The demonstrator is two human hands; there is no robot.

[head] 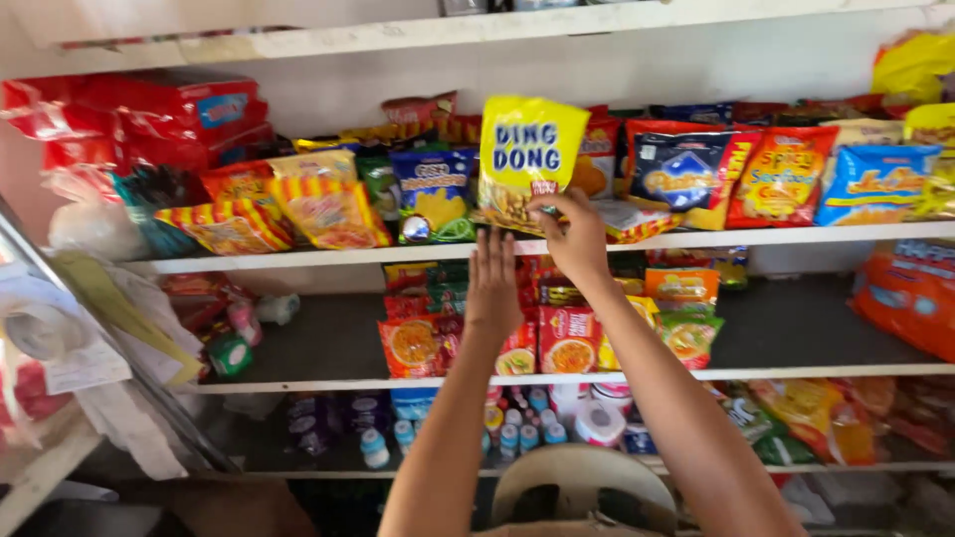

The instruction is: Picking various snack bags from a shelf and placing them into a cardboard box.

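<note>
white wall shelves (298, 255) carry snack packets (328, 209) on the top board, noodle packs (413, 346) in the middle, small bottles (375, 449) lowest.

Both forearms bare, left hand (494, 283) and right hand (578, 237) ungloved

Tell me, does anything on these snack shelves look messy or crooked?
Yes. On the top white shelf, the striped orange and yellow crinkly snack bags lean and slump sideways instead of standing upright. The right hand pinches a shiny yellow snack bag, raised above its row.
</note>
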